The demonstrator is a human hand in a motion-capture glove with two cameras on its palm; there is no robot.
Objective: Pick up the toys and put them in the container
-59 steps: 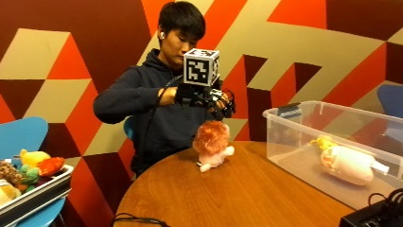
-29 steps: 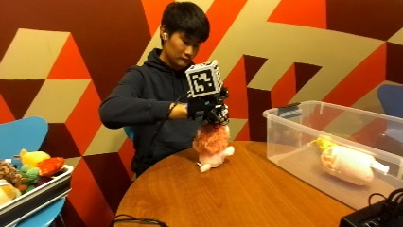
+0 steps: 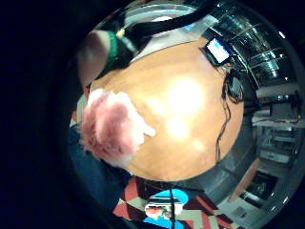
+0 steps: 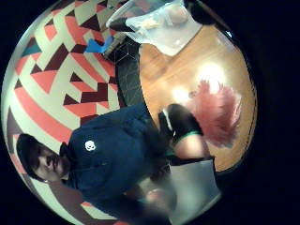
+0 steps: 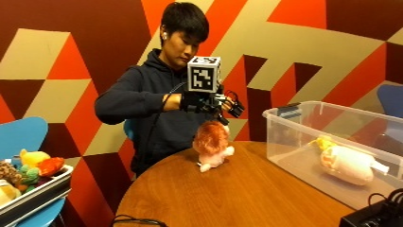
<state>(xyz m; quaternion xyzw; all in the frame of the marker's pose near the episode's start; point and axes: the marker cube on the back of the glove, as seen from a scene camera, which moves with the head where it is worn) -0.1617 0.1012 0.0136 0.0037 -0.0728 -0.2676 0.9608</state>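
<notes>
I have the round brown wooden desk (image 5: 252,198) in front of me, with the clear plastic storage container (image 5: 296,142) on its right side already holding one pale plush toy with yellow hair (image 5: 346,163). The small doll with fluffy orange-pink hair (image 5: 211,144) stands upright near the far left edge of the desk, well apart from the container. My black-gloved right hand (image 5: 207,101) hovers just above its head; I cannot tell from here how the fingers are set, though they do not appear to grip the toy. I judge the best move is straight down, closing round the body below the hair, since the fluff looks likely to slip, then lifting clear before swinging right over the container's rim.
</notes>
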